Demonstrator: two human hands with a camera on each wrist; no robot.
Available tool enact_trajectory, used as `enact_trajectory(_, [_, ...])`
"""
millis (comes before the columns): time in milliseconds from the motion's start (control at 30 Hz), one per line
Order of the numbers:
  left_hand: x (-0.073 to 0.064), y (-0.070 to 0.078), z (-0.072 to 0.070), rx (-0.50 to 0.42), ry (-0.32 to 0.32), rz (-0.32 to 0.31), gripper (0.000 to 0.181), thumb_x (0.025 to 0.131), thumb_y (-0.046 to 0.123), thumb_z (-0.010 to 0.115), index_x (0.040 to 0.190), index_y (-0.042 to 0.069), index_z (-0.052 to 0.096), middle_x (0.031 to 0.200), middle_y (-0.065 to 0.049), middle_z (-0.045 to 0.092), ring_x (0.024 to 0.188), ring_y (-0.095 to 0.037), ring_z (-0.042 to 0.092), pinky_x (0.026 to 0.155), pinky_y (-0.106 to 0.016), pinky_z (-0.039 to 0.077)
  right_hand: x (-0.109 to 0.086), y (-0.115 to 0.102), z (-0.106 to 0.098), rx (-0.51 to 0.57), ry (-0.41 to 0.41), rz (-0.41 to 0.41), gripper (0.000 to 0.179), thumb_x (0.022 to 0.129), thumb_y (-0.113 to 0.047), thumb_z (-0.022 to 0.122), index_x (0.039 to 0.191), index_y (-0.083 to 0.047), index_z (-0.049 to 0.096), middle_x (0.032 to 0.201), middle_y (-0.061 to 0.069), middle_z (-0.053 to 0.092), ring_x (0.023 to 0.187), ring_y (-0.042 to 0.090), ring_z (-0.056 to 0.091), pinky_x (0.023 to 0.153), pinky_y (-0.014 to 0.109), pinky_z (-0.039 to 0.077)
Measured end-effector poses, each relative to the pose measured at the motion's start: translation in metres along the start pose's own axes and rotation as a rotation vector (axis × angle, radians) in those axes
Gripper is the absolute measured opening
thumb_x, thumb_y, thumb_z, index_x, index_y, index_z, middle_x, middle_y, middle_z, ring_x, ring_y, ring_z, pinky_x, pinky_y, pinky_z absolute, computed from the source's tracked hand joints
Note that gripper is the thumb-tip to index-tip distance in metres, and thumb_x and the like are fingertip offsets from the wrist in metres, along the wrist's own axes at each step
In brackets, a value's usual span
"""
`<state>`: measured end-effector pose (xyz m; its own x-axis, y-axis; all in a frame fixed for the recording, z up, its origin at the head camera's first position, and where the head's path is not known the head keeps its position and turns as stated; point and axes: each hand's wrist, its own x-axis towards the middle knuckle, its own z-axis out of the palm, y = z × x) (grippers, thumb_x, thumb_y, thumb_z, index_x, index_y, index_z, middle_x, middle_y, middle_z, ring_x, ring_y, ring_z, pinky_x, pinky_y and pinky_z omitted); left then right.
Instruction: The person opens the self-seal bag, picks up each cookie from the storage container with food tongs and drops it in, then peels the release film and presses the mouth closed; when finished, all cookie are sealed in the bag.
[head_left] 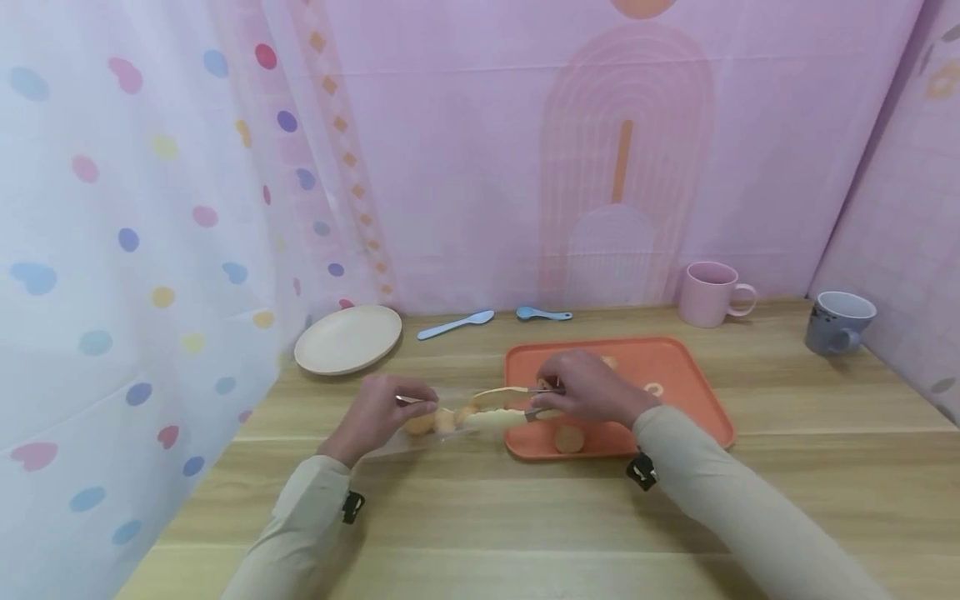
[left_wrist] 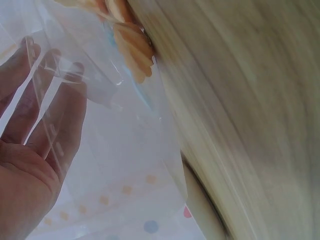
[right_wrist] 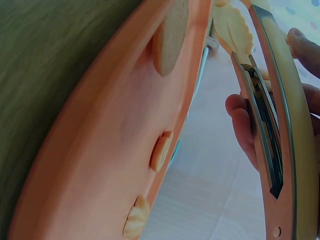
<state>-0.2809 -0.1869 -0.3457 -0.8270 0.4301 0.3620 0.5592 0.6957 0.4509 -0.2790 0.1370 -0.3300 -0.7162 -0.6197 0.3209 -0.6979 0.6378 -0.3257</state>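
Note:
My left hand (head_left: 382, 417) pinches the upper edge of a clear plastic bag (left_wrist: 115, 140). Several cookies (left_wrist: 134, 52) show through the film, low in the bag, in the left wrist view. Around a pair of tongs (right_wrist: 287, 100) with cream scalloped tips, my right hand (head_left: 592, 392) has its fingers and thumb wrapped. In the head view, the tongs point left, over the tray's edge, with their tips at the bag's mouth. A cookie (head_left: 465, 413) is at the tips; whether they grip it I cannot tell.
An orange tray (head_left: 693, 408) under the right hand bears a round cookie (head_left: 569, 438), a ring-shaped cookie (head_left: 654, 389) and others. Behind are a cream plate (head_left: 348, 340), a blue knife (head_left: 456, 324), a blue spoon (head_left: 543, 314), a pink mug (head_left: 705, 296) and a grey mug (head_left: 836, 323).

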Motion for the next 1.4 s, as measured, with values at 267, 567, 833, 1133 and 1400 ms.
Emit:
enact_trajectory(267, [0.002, 0.001, 0.003, -0.010, 0.021, 0.009, 0.007, 0.085, 0.009, 0.078, 0.091, 0.007, 0.080, 0.092, -0.007, 0.080, 0.094, -0.025, 0.076, 0.074, -0.028, 0.065, 0.011, -0.010, 0.004, 0.026, -0.023, 0.011, 0.023, 0.090, -0.035, 0.075, 0.077, -0.017, 0.067, 0.064, -0.008, 0.053, 0.059, 0.003, 0.043, 0.055, 0.017, 0.037])
enact_trajectory(567, [0.002, -0.001, 0.003, 0.020, 0.059, 0.023, 0.006, 0.084, 0.010, 0.078, 0.089, 0.009, 0.080, 0.093, -0.008, 0.080, 0.093, -0.027, 0.076, 0.071, -0.031, 0.064, 0.028, -0.017, 0.019, 0.043, -0.022, -0.001, 0.037, 0.088, -0.031, 0.078, 0.066, -0.013, 0.054, 0.061, -0.007, 0.037, 0.059, 0.005, 0.032, 0.054, 0.017, 0.024])
enact_trajectory(833, [0.003, -0.001, 0.004, 0.024, 0.110, 0.009, 0.004, 0.084, 0.011, 0.078, 0.087, 0.010, 0.080, 0.091, -0.007, 0.080, 0.087, -0.023, 0.076, 0.071, -0.029, 0.064, 0.040, -0.023, 0.029, 0.073, -0.039, 0.014, 0.026, 0.092, -0.025, 0.075, 0.074, -0.012, 0.060, 0.065, -0.006, 0.044, 0.061, 0.006, 0.038, 0.054, 0.016, 0.031])
enact_trajectory(1133, [0.003, -0.001, 0.003, -0.005, 0.103, 0.011, 0.005, 0.085, 0.009, 0.078, 0.089, 0.007, 0.080, 0.090, -0.008, 0.080, 0.089, -0.023, 0.077, 0.077, -0.033, 0.065, 0.043, -0.027, 0.033, 0.030, -0.042, 0.004, 0.029, 0.093, -0.031, 0.073, 0.075, -0.013, 0.058, 0.068, -0.005, 0.047, 0.064, 0.008, 0.042, 0.058, 0.018, 0.034])
enact_trajectory(1400, [0.001, -0.007, 0.003, -0.008, 0.098, 0.036, 0.004, 0.085, 0.007, 0.077, 0.089, 0.006, 0.080, 0.090, -0.009, 0.080, 0.088, -0.025, 0.076, 0.077, -0.034, 0.065, 0.023, -0.014, 0.017, 0.134, -0.024, 0.033, 0.025, 0.093, -0.027, 0.073, 0.079, -0.014, 0.058, 0.068, -0.002, 0.048, 0.062, 0.007, 0.040, 0.057, 0.017, 0.034])
